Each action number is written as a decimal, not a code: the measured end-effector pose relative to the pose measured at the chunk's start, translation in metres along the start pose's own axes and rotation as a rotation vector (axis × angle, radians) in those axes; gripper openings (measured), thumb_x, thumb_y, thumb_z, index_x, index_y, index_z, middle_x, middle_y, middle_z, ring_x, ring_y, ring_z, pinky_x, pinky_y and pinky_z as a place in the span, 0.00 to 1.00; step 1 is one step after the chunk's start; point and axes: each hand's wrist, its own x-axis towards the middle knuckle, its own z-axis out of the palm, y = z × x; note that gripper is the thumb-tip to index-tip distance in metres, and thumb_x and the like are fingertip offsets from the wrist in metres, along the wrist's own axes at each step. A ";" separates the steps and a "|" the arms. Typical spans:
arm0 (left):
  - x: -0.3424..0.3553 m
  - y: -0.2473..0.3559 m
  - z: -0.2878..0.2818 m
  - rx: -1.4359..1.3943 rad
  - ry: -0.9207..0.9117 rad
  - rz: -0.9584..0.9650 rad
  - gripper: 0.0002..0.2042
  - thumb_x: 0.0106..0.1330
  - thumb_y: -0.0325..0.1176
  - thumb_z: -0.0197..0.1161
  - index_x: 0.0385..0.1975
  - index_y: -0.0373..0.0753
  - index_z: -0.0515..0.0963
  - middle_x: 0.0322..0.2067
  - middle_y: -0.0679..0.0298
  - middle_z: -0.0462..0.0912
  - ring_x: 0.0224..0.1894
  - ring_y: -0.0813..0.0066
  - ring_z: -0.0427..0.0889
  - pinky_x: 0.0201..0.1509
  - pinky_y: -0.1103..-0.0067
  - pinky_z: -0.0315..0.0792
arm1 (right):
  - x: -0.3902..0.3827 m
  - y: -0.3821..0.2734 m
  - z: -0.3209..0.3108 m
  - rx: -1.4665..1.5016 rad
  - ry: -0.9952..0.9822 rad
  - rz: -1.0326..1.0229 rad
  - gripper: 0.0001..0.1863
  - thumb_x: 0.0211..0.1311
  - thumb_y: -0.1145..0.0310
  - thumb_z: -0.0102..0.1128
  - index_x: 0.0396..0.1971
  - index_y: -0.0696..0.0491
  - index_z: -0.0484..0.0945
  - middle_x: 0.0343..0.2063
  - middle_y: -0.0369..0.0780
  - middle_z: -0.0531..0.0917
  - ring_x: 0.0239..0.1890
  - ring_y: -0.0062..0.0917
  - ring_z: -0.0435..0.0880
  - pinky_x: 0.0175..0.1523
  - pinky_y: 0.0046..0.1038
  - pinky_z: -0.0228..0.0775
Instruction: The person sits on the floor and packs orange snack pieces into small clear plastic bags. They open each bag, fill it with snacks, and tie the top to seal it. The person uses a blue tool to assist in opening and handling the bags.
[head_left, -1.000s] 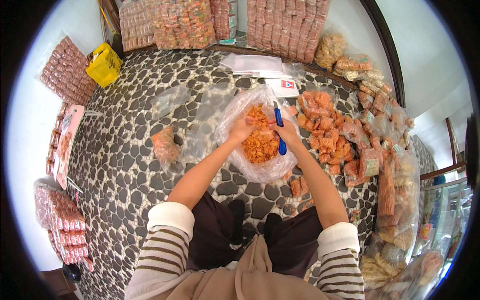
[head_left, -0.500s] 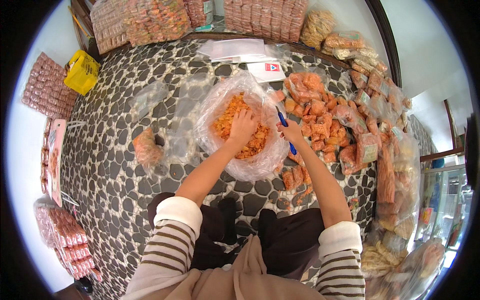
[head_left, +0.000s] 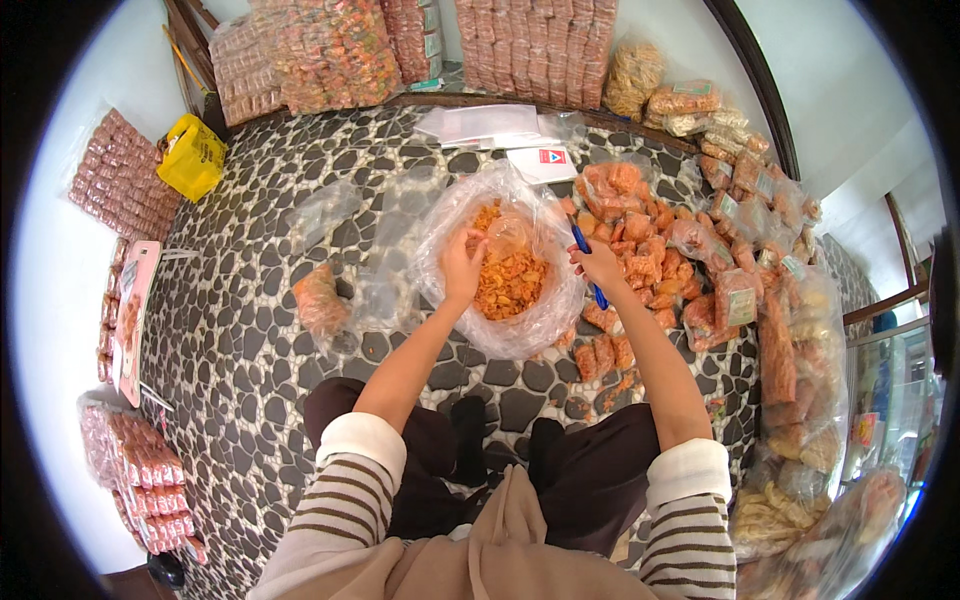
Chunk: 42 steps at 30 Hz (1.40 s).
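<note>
A large clear plastic bag point(head_left: 450, 315) stands on the floor in front of me, its mouth wide, with orange snack pieces point(head_left: 515, 285) inside. My left hand point(head_left: 463, 265) is in the bag's mouth at the left side of the snack pieces, fingers loosely bent and apart, nothing visible in them. Just beyond the bag's right rim, my right hand point(head_left: 598, 265) is closed around a slim blue tool point(head_left: 580, 240) that looks like a cutter knife. Small filled orange packets point(head_left: 640, 250) lie heaped beside that hand.
White sheets point(head_left: 490, 124) and a card point(head_left: 540, 165) lie beyond the bag. To the left are flat clear bags point(head_left: 390, 285) and an orange packet point(head_left: 320, 305). Large bagged stacks point(head_left: 535, 50) line the wall; more bags point(head_left: 800, 370) crowd the right. A yellow bag point(head_left: 193, 158) stands far left.
My left hand has drawn back from flat on the middle of the snack pieces to their left side, uncovering more of them. The right hand keeps the blue tool, and the view has shifted slightly.
</note>
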 end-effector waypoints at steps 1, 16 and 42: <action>-0.004 -0.001 -0.001 -0.008 0.000 -0.053 0.06 0.54 0.21 0.61 0.29 0.33 0.71 0.30 0.59 0.77 0.30 0.71 0.78 0.36 0.77 0.72 | -0.004 -0.003 0.000 0.004 0.003 -0.004 0.10 0.48 0.70 0.56 0.31 0.59 0.76 0.21 0.39 0.79 0.18 0.21 0.78 0.25 0.23 0.70; -0.074 -0.028 -0.003 -0.881 0.444 -0.743 0.07 0.61 0.30 0.57 0.32 0.38 0.65 0.28 0.68 0.71 0.29 0.76 0.74 0.34 0.78 0.75 | -0.066 0.050 0.070 0.070 0.026 -0.029 0.09 0.50 0.70 0.54 0.30 0.60 0.74 0.20 0.41 0.79 0.17 0.23 0.77 0.24 0.25 0.69; -0.190 -0.035 0.219 0.799 -1.006 -0.156 0.33 0.49 0.41 0.69 0.51 0.31 0.60 0.49 0.51 0.63 0.55 0.55 0.63 0.55 0.67 0.65 | -0.114 0.263 -0.016 -0.133 0.386 0.389 0.09 0.58 0.69 0.53 0.35 0.58 0.74 0.23 0.40 0.80 0.19 0.23 0.78 0.27 0.27 0.69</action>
